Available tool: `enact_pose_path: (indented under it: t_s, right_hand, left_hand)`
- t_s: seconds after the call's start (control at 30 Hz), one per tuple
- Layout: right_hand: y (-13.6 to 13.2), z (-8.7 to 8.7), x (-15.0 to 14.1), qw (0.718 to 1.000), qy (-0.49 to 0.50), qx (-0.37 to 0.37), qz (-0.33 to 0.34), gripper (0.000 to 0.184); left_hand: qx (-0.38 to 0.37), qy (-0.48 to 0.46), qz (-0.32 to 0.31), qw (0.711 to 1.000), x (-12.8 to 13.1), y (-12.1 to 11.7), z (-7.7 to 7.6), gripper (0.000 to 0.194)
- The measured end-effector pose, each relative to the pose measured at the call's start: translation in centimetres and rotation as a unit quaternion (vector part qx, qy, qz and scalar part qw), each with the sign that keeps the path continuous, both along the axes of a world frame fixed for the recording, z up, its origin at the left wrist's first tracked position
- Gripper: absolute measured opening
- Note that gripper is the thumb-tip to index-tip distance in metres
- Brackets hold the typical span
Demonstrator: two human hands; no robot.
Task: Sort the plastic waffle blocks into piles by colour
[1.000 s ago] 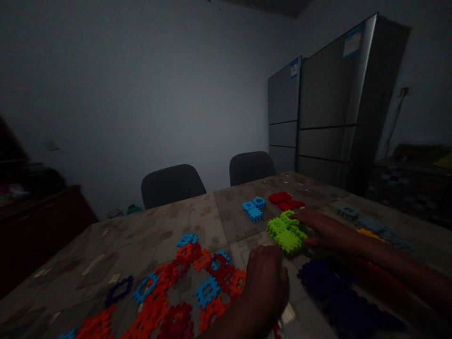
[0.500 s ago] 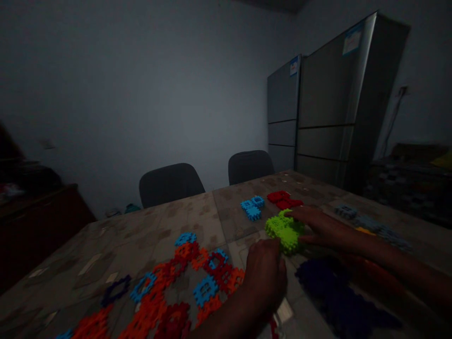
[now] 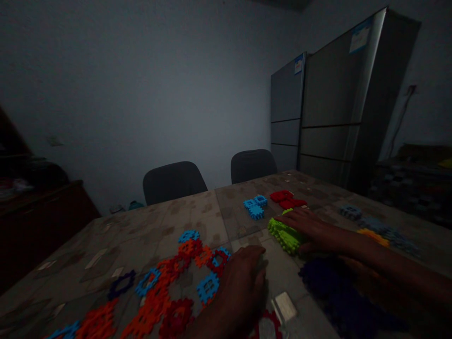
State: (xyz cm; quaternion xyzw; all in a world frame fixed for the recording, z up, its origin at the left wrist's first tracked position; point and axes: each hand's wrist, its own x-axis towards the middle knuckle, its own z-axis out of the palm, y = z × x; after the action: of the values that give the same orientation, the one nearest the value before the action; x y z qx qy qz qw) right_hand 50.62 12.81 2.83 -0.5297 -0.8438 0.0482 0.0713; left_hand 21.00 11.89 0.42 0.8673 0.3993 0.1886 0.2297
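Observation:
My right hand lies over a stack of lime-green interlocking toy blocks, fingers stretched across the top and thumb low on the near side. Closer in, my left hand is held with fingers apart over the right edge of a loose spread of orange blocks, red blocks and blue blocks. Nothing shows between its fingers and thumb. Under my left wrist, part of the spread is hidden. A red frame-shaped block shows at the bottom edge, right of that wrist.
Sorted groups lie on the patterned table: light-blue blocks, red blocks, dark-blue blocks, grey-blue blocks and yellow blocks. Two chairs stand behind, with tall metal cabinets at the right.
My left hand has moved left, away from the lime-green stack, and its fingers have opened. My right hand has settled further over the stack. The view has shifted slightly.

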Motion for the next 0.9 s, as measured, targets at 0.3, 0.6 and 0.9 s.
enact_pose_path:
  t_s: [0.3,0.6,0.9]
  right_hand:
    - [-0.4,1.3,-3.0,0.995,0.017,-0.031,0.098,0.067]
    - [0.4,1.5,-0.9,0.995,0.047,0.010,0.082,0.063]
    - [1.1,3.4,3.8,0.993,0.074,0.093,0.015,0.052]
  left_hand:
    - [0.077,-0.055,-0.019,0.995,-4.3,-1.1,-2.0,0.044]
    - [0.076,-0.055,-0.020,0.995,-7.6,-1.5,-2.7,0.045]
    - [0.073,-0.071,-0.024,0.995,-10.4,-2.5,-4.1,0.044]
